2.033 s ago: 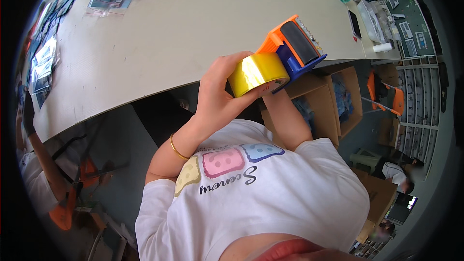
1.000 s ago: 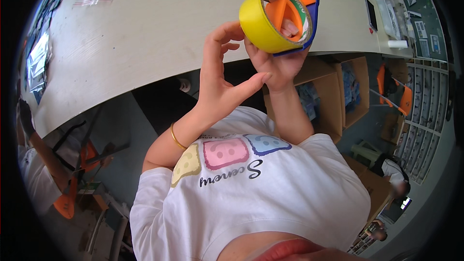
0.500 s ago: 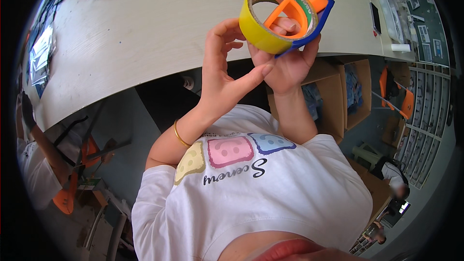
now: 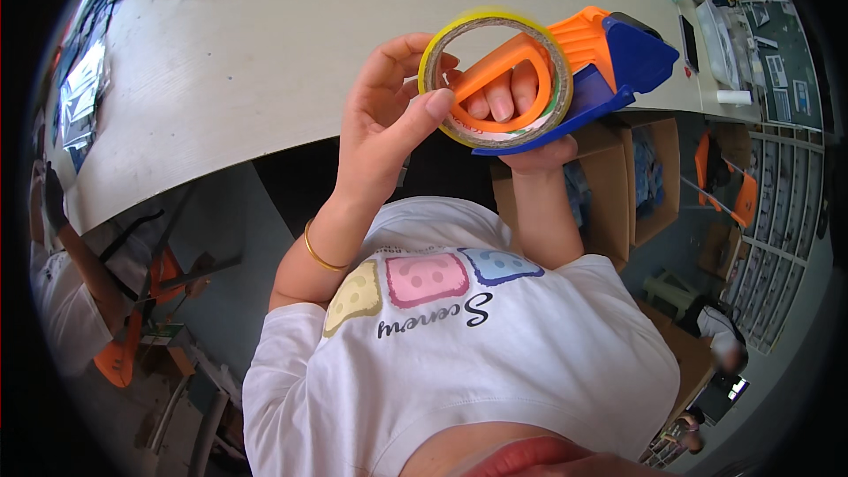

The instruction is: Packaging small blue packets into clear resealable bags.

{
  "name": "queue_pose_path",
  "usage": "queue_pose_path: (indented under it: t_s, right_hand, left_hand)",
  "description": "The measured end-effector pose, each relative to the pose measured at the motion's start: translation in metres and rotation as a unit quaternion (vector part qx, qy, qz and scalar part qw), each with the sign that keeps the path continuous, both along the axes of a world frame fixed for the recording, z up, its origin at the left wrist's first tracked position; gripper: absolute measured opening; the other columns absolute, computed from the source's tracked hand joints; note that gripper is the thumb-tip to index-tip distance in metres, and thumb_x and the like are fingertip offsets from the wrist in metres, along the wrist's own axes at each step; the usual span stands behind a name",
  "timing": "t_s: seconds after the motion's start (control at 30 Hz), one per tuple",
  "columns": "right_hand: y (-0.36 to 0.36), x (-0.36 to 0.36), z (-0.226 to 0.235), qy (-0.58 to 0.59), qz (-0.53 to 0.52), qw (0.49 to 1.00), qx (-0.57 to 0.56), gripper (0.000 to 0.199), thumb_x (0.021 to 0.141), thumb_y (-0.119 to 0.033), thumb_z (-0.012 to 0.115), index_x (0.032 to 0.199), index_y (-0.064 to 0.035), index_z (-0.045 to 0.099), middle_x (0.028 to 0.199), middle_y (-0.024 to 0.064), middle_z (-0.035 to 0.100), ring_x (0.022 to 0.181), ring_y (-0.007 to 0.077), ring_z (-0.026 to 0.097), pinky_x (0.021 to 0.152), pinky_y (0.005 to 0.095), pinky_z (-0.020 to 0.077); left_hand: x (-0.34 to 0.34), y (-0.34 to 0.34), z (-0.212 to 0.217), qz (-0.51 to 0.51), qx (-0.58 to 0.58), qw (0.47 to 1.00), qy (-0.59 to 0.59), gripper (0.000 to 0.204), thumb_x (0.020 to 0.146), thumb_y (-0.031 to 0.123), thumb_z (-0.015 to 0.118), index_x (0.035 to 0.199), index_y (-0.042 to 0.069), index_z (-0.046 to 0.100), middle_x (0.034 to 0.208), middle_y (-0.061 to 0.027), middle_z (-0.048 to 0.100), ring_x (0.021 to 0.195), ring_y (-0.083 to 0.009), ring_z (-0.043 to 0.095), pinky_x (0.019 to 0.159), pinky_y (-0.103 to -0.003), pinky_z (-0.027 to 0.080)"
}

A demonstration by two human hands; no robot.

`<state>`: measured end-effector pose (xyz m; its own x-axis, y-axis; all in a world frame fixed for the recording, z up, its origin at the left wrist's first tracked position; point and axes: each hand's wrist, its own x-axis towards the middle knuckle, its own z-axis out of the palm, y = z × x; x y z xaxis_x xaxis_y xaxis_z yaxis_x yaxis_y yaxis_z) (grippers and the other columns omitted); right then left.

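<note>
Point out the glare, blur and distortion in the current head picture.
In the head view, the near edge of the table bows and the picture's corners go black; in the head view, white glare covers part of the shiny packets at left; in the head view, the yellow tape roll looks slightly smeared along its top.

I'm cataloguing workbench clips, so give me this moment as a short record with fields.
Held item: orange-and-blue tape dispenser, its orange loop inside a yellow tape roll
Right hand: beneath the dispenser, fingers showing through the loop
Left hand: thumb over the roll's left rim; firmness of grip unclear
Left wrist: gold bangle
Table: plastic packets along the left side
Lower right of table: open cardboard box with blue contents
</note>
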<state>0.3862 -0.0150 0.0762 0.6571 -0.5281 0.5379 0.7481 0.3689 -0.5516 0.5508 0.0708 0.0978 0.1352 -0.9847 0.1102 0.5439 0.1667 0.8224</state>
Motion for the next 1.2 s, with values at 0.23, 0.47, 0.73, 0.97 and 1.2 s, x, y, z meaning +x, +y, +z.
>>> queue_pose_path:
  t_s: [0.23, 0.47, 0.73, 0.97, 1.2]
  right_hand:
    - [0.01, -0.05, -0.033, 0.119, -0.215, 0.969, -0.035, 0.081, 0.08, -0.018, 0.085, 0.149, -0.0066, 0.044, 0.133, 0.0069, 0.06, 0.126, 0.0258, 0.055, 0.111, 0.0427, 0.0425]
    - [-0.021, -0.089, -0.091, 0.16, -0.242, 0.938, 0.189, 0.09, 0.085, -0.022, 0.082, 0.157, -0.0082, 0.03, 0.15, 0.0117, 0.05, 0.142, 0.0266, 0.043, 0.115, 0.0441, 0.0396]
    - [0.0, -0.044, -0.037, 0.03, -0.079, 0.996, 0.038, 0.087, 0.085, -0.023, 0.082, 0.155, -0.0086, 0.033, 0.146, 0.0117, 0.053, 0.139, 0.027, 0.047, 0.114, 0.0447, 0.0416]
    - [-0.005, -0.041, -0.044, 0.061, -0.072, 0.995, -0.013, 0.097, 0.079, -0.031, 0.088, 0.155, -0.0092, 0.033, 0.151, 0.0103, 0.048, 0.14, 0.0278, 0.046, 0.114, 0.047, 0.0407]
    - [0.001, -0.059, -0.046, 0.143, -0.308, 0.922, -0.184, 0.112, 0.06, -0.036, 0.099, 0.149, -0.0002, 0.041, 0.148, 0.0162, 0.05, 0.135, 0.028, 0.05, 0.112, 0.0452, 0.0408]
  left_hand:
    - [0.018, -0.001, -0.022, -0.027, -0.12, 0.992, 0.025, 0.058, 0.082, -0.006, 0.074, 0.135, 0.004, 0.052, 0.134, -0.0089, 0.055, 0.128, -0.0222, 0.052, 0.105, -0.041, 0.049]
    - [0.016, -0.003, -0.022, -0.036, -0.187, 0.981, -0.021, 0.057, 0.08, -0.007, 0.073, 0.133, 0.003, 0.053, 0.132, -0.0112, 0.056, 0.127, -0.0242, 0.054, 0.105, -0.042, 0.049]
    - [0.011, 0.004, -0.015, 0.011, -0.17, 0.985, -0.04, 0.056, 0.078, -0.006, 0.076, 0.13, 0.003, 0.057, 0.129, -0.0098, 0.059, 0.123, -0.0224, 0.057, 0.102, -0.039, 0.048]
    - [0.011, 0.007, -0.005, 0.045, -0.18, 0.973, -0.14, 0.055, 0.077, -0.003, 0.079, 0.128, 0.003, 0.059, 0.128, -0.0074, 0.059, 0.119, -0.0195, 0.056, 0.097, -0.034, 0.047]
    - [0.028, 0.001, -0.004, 0.015, -0.151, 0.976, -0.154, 0.054, 0.077, 0.002, 0.081, 0.128, 0.006, 0.064, 0.127, -0.007, 0.059, 0.118, -0.0184, 0.056, 0.095, -0.033, 0.049]
